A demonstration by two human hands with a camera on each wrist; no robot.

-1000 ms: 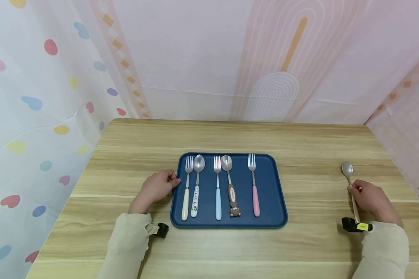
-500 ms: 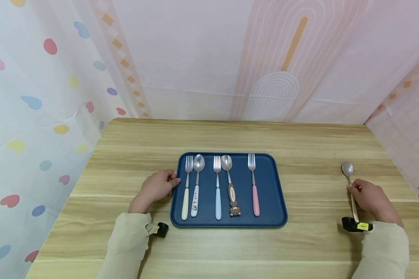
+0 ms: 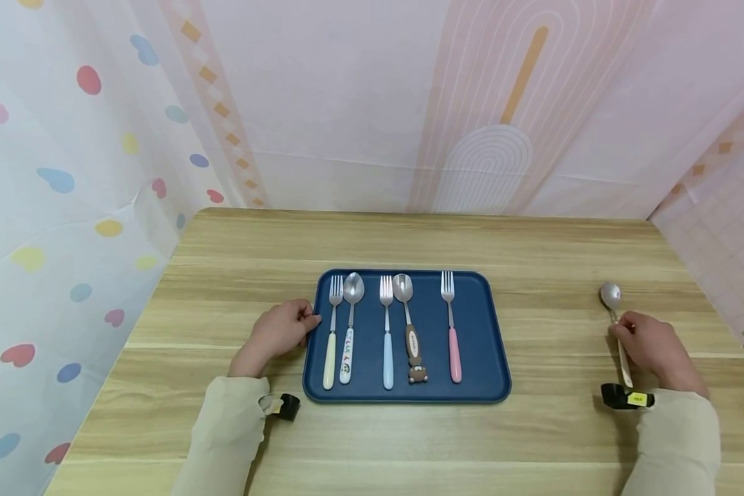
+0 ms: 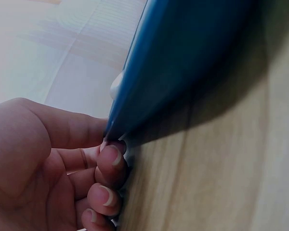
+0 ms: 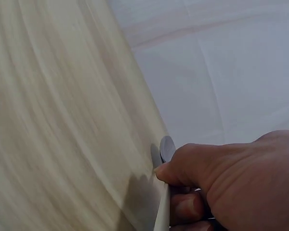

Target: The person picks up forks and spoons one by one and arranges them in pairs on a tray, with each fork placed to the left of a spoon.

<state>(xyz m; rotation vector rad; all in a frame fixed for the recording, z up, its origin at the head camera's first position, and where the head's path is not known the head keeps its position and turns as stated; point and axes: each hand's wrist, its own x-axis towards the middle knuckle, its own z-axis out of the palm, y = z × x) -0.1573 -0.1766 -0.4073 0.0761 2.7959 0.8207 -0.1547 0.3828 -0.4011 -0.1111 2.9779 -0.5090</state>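
Note:
My left hand (image 3: 283,328) pinches the left rim of a dark blue tray (image 3: 480,337), thumb on top and curled fingers beneath the edge, as the left wrist view shows. On the tray lie a yellow-handled fork (image 3: 330,358), a white-handled spoon (image 3: 347,355), a blue-handled fork (image 3: 387,358), a brown bear-handled spoon (image 3: 412,344) and a pink-handled fork (image 3: 455,355). Far to the right, my right hand (image 3: 647,344) pinches a spoon (image 3: 610,295) with a pale handle. Its bowl points away from me. In the right wrist view the spoon's handle (image 5: 162,211) runs under my thumb.
The wooden table (image 3: 552,275) carries everything. A patterned curtain (image 3: 347,103) hangs behind its far edge, with a dotted cloth (image 3: 99,275) along the left. A black wrist camera (image 3: 288,407) sits by the left sleeve, another wrist camera (image 3: 616,396) by the right.
My right hand has shifted slightly left and away from me with the spoon in it. My left hand and the tray stay where they were.

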